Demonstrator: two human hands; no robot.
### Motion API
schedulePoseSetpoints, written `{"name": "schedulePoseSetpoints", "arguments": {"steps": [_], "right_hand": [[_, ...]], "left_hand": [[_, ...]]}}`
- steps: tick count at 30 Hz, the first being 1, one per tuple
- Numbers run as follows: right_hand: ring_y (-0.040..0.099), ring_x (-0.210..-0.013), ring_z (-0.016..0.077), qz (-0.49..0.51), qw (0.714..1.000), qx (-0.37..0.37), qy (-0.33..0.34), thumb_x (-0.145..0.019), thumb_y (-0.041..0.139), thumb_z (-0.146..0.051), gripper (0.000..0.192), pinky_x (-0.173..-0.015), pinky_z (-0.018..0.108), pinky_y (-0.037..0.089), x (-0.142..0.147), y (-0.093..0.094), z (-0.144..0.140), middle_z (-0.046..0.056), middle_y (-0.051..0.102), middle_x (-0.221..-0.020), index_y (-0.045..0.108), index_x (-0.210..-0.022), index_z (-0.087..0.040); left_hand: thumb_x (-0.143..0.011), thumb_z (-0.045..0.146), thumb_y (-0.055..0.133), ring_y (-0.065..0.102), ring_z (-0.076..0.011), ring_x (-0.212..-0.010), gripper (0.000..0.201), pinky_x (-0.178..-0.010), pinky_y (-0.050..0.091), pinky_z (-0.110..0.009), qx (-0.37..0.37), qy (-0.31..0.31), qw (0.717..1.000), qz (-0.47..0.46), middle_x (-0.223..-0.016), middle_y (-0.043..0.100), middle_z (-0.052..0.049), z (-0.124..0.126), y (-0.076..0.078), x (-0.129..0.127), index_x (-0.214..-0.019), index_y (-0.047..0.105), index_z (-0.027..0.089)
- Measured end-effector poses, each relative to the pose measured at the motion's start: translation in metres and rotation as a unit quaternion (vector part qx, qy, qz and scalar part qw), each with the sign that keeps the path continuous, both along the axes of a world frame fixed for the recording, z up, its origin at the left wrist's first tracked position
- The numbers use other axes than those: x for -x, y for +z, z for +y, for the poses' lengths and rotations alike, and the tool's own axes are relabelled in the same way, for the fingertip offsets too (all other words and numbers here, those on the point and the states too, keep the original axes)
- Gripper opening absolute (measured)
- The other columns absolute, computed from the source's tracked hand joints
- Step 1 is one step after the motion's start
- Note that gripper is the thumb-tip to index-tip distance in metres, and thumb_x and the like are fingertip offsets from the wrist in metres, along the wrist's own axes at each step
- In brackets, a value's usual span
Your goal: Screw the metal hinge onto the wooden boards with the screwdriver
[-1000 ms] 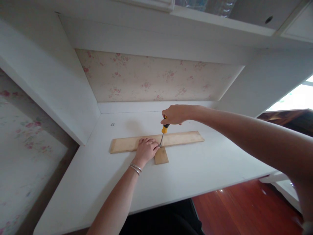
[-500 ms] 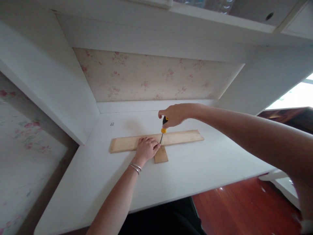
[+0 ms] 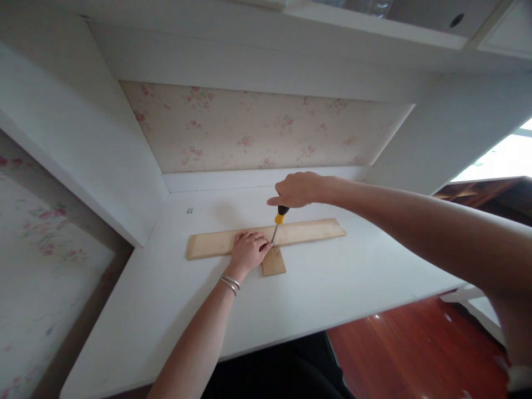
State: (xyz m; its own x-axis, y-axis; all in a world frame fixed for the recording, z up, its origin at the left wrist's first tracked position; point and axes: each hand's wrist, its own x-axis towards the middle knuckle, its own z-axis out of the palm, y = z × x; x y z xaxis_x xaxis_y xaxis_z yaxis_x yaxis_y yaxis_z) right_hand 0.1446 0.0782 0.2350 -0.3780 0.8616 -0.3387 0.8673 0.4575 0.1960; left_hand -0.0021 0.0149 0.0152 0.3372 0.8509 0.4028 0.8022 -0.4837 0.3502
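A long pale wooden board (image 3: 310,231) lies crosswise on the white desktop. A small wooden piece (image 3: 274,262) sticks out toward me from under its middle. My left hand (image 3: 248,249) rests on the board, fingers bent over it and thumb side beside the screwdriver's tip. Anything small at that tip is hidden. Above, my right hand (image 3: 297,190) is closed over the top of a black and yellow screwdriver (image 3: 280,218). The shaft slants down to the near edge of the board, where it meets the small piece.
The white desktop (image 3: 353,277) sits in a recess between a left side panel (image 3: 95,127) and a right one. Flowered wallpaper (image 3: 249,127) covers the back, with a cabinet shelf overhead. Red wooden floor (image 3: 386,354) shows at lower right.
My right hand has turned on the screwdriver's handle, its wrist rolling over the top with the thumb side now lower. The left hand and both wooden pieces stay in place.
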Motion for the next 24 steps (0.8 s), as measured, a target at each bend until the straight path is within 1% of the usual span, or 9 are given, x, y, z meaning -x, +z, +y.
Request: {"name": "schedulePoseSetpoints", "arguments": {"steps": [3,5,7,9,11,14,17,21,24], "right_hand": [[0.060,-0.071,0.0211,0.040,0.996,0.004,0.076,-0.077,0.051,-0.055,0.052,-0.062,0.030,0.037,-0.0027,0.0004,0.0020,0.010,0.067,-0.082,0.059,-0.112,-0.018],[0.060,-0.072,0.0188,0.071,0.989,0.026,0.124,-0.072,0.059,-0.054,0.060,-0.062,0.028,0.037,-0.0040,0.0008,0.0029,0.008,0.067,-0.091,0.052,-0.121,-0.021],[0.059,-0.069,0.0190,0.059,0.992,0.030,0.103,-0.071,0.056,-0.061,0.064,-0.061,0.029,0.037,-0.0035,0.0014,0.0029,0.008,0.066,-0.089,0.053,-0.120,-0.019],[0.059,-0.064,0.0206,0.024,0.999,0.010,0.044,-0.075,0.046,-0.069,0.064,-0.058,0.031,0.036,-0.0018,0.0020,0.0022,0.011,0.066,-0.080,0.060,-0.109,-0.016],[0.058,-0.062,0.0213,0.009,1.000,-0.005,0.020,-0.079,0.040,-0.068,0.062,-0.057,0.032,0.035,-0.0006,0.0028,0.0013,0.012,0.065,-0.077,0.064,-0.099,-0.014],[0.058,-0.067,0.0193,0.047,0.996,0.029,0.067,-0.078,0.052,-0.054,0.048,-0.058,0.030,0.035,-0.0012,0.0041,0.0003,0.010,0.066,-0.084,0.060,-0.109,-0.019],[0.058,-0.068,0.0193,0.050,0.995,0.058,0.069,-0.071,0.060,-0.052,0.055,-0.060,0.029,0.036,-0.0009,0.0042,-0.0009,0.008,0.067,-0.084,0.056,-0.117,-0.021],[0.059,-0.073,0.0257,0.004,0.999,-0.032,0.012,-0.078,0.044,-0.062,0.056,-0.062,0.034,0.037,0.0028,0.0010,-0.0024,0.016,0.065,-0.083,0.066,-0.097,-0.014],[0.059,-0.076,0.0236,0.032,0.997,-0.017,0.066,-0.078,0.050,-0.052,0.048,-0.061,0.032,0.036,0.0022,0.0003,-0.0027,0.013,0.066,-0.089,0.062,-0.109,-0.018]], "left_hand": [[-0.089,0.039,0.048,0.053,-0.0190,-0.103,0.025,-0.096,0.030,-0.039,0.003,0.002,1.000,0.000,-0.106,0.067,0.001,0.0010,-0.0011,-0.0002,-0.087,0.071,0.029],[-0.088,0.040,0.049,0.053,-0.0191,-0.102,0.024,-0.096,0.030,-0.039,0.006,0.007,1.000,-0.005,-0.106,0.067,0.002,0.0020,-0.0022,-0.0003,-0.087,0.071,0.030],[-0.087,0.040,0.051,0.054,-0.0191,-0.103,0.022,-0.096,0.030,-0.039,0.011,0.012,1.000,-0.014,-0.107,0.067,0.003,0.0030,-0.0031,-0.0002,-0.086,0.071,0.030],[-0.086,0.041,0.052,0.053,-0.0191,-0.104,0.022,-0.096,0.030,-0.038,0.019,0.013,0.999,-0.022,-0.107,0.067,0.003,0.0035,-0.0033,0.0000,-0.087,0.071,0.031],[-0.086,0.040,0.052,0.053,-0.0188,-0.104,0.021,-0.095,0.030,-0.038,0.026,0.012,0.999,-0.028,-0.107,0.067,0.004,0.0037,-0.0029,0.0002,-0.087,0.071,0.032],[-0.086,0.040,0.052,0.053,-0.0184,-0.104,0.021,-0.096,0.030,-0.038,0.033,0.010,0.999,-0.032,-0.107,0.068,0.004,0.0037,-0.0023,0.0003,-0.087,0.071,0.032],[-0.086,0.041,0.052,0.053,-0.0188,-0.104,0.022,-0.096,0.030,-0.037,0.037,0.014,0.999,-0.032,-0.108,0.068,0.003,0.0038,-0.0027,0.0001,-0.087,0.072,0.031],[-0.086,0.040,0.051,0.054,-0.0183,-0.104,0.022,-0.095,0.031,-0.037,0.032,0.015,0.999,-0.027,-0.107,0.068,0.004,0.0040,-0.0031,0.0002,-0.088,0.072,0.031],[-0.086,0.040,0.052,0.053,-0.0183,-0.104,0.022,-0.096,0.031,-0.038,0.033,0.013,0.999,-0.022,-0.108,0.068,0.003,0.0037,-0.0024,0.0004,-0.089,0.072,0.031]]}}
